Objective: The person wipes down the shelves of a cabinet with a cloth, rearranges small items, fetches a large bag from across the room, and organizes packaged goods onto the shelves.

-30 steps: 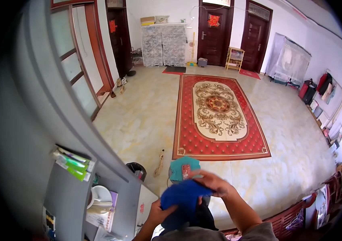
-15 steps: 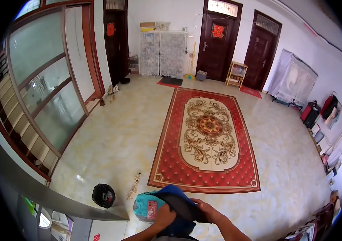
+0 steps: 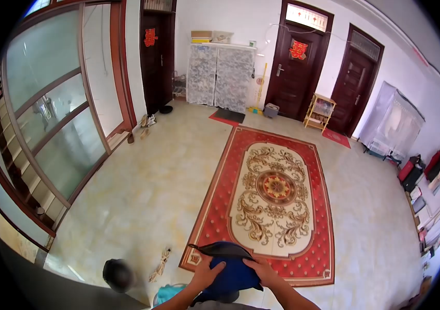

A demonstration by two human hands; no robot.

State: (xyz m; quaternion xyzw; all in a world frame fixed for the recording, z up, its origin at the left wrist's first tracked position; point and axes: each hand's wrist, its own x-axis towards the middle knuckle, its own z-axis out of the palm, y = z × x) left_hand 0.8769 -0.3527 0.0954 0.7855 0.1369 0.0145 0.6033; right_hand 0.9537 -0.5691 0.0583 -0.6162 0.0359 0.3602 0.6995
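A dark blue cloth item with a black edge (image 3: 233, 272), perhaps a cap or bag, is held low in front of my body. My left hand (image 3: 208, 273) grips its left side, with the thumb lying over the blue surface. On the right side my right hand (image 3: 262, 270) holds it, fingers wrapped underneath and out of sight. Below and left of my left forearm, part of a turquoise item (image 3: 168, 293) shows at the bottom edge.
A red patterned rug (image 3: 276, 206) lies on the tiled floor ahead. A black bin (image 3: 118, 275) and a bundled cord (image 3: 160, 264) are at lower left. Glass sliding doors (image 3: 49, 108) line the left; clothes and bags (image 3: 411, 173) stand along the right wall.
The blue item has turned and now spreads between both hands. My left hand has moved up off the turquoise item's side. The view has shifted, and the turquoise item sits lower in it.
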